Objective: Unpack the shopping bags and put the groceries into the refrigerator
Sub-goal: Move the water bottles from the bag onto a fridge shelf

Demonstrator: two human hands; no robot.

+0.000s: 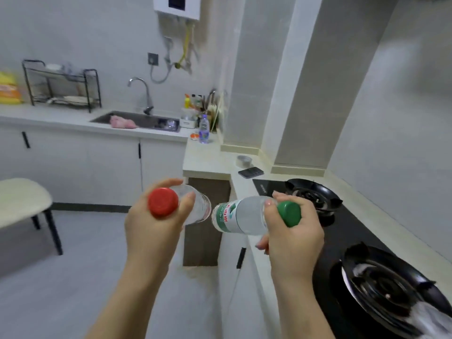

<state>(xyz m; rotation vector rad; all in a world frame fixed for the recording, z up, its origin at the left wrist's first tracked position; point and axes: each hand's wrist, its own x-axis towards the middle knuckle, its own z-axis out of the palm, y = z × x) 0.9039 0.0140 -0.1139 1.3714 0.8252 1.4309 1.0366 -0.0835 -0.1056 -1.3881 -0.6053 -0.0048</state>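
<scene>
red-cap bottle [195, 206]: up in the air in the left hand [151, 226], out past the counter's [208, 157] front edge, over the floor
left hand: fingers wrapped round the neck end, right behind the cap
which way it points: cap toward me, body going straight away, so the long axis runs front to back
green-cap bottle [241, 215]: same deal in the right hand [293, 231], gripped at the neck, thumb on the shoulder
which way it points: cap to the right and toward me, base to the left, lying pretty much sideways
the two together: bases nearly meet between the hands, can't tell if they touch
nearby: gas stove [315, 199] just right of the right hand, dark flat gadget [250, 172] behind it
further off: purple-label bottle [204, 129] at the counter's back corner, sink [146, 121] with a pink cloth [122, 122], stool [22, 201] far left
</scene>
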